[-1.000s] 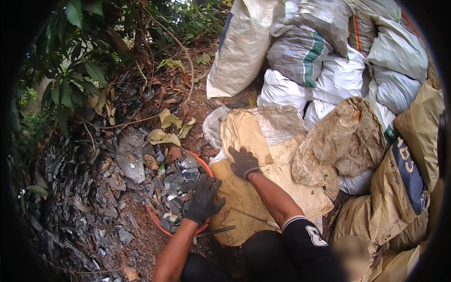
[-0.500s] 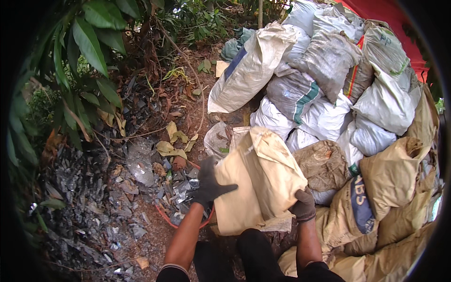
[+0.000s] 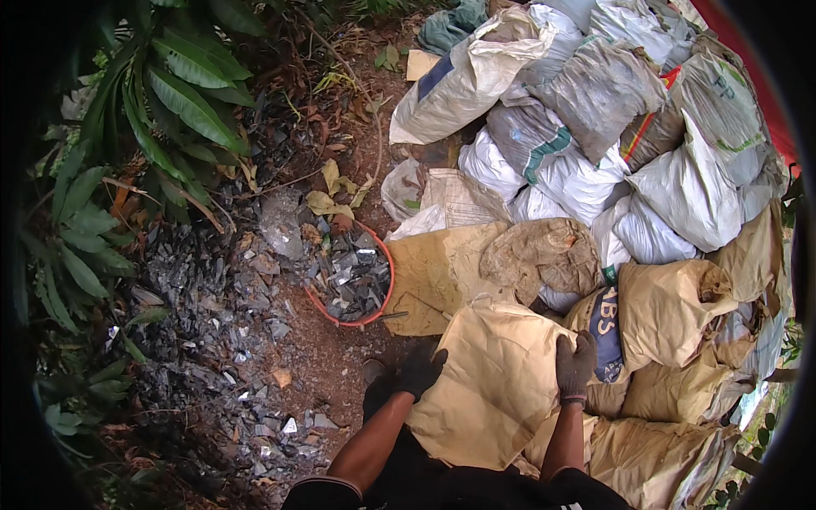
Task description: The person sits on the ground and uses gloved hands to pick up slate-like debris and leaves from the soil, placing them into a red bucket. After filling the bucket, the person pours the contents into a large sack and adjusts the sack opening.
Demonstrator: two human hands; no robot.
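Note:
In front of my body I hold a tan woven sack, flat and creased, its top edge turned away from me. My right hand, in a dark grey glove, is closed on the sack's upper right corner. On the opposite side my gloved left hand grips the left edge, part of its fingers hidden. Just beyond my left hand stands a round basket with an orange-red rim, filled with dark, shiny broken pieces. Another flattened tan sack lies on the ground beside the basket.
Filled white and grey sacks are piled at the far right, with tan ones nearer. Dark broken scrap covers the ground at left. Leafy branches overhang the upper left. A crumpled brown sack lies ahead.
The sack has come nearer to me and to the right, lying flatter. My left hand, earlier spread against it, now holds its edge. The basket shows fully, and the view has shifted.

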